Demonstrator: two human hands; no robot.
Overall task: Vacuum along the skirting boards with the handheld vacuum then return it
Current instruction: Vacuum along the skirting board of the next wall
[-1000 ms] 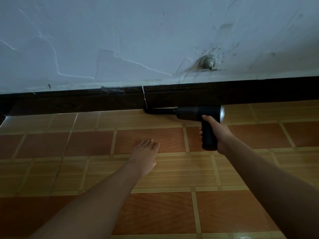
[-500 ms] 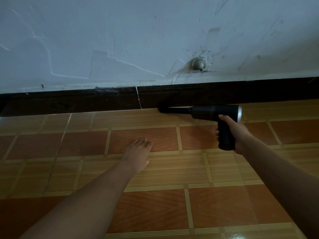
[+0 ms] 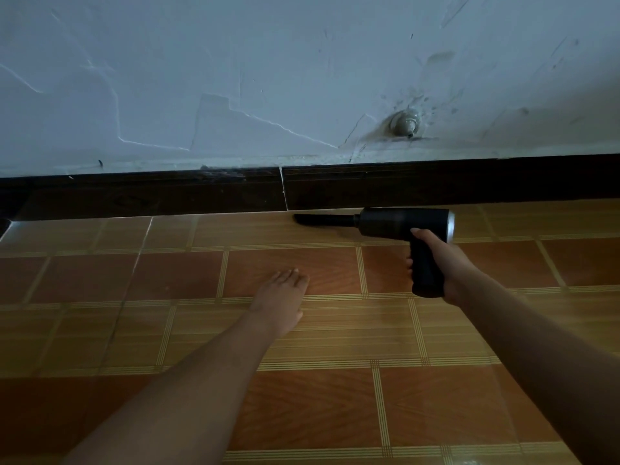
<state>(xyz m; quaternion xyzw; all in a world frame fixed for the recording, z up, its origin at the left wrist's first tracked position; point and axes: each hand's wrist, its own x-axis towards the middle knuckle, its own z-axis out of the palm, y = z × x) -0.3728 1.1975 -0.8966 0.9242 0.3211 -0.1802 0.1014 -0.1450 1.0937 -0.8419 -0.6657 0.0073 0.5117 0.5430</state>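
Note:
A black handheld vacuum [image 3: 402, 223] lies level just above the tiled floor, its slim nozzle [image 3: 322, 219] pointing left along the foot of the dark skirting board [image 3: 151, 196]. The nozzle tip sits just right of a pale vertical joint [image 3: 284, 193] in the board. My right hand [image 3: 443, 263] grips the vacuum's pistol handle from the right, thumb up against the body. My left hand [image 3: 281, 297] rests flat on the floor tiles, fingers straight, well below and slightly left of the nozzle tip.
Orange and tan floor tiles [image 3: 302, 407] fill the lower view. Above the skirting is a cracked pale wall [image 3: 235, 78] with a small capped pipe stub [image 3: 406, 124] sticking out above the vacuum.
The vacuum slid right along the skirting away from the joint, then came back left so the nozzle tip is near the joint again. My left hand stayed flat on the floor.

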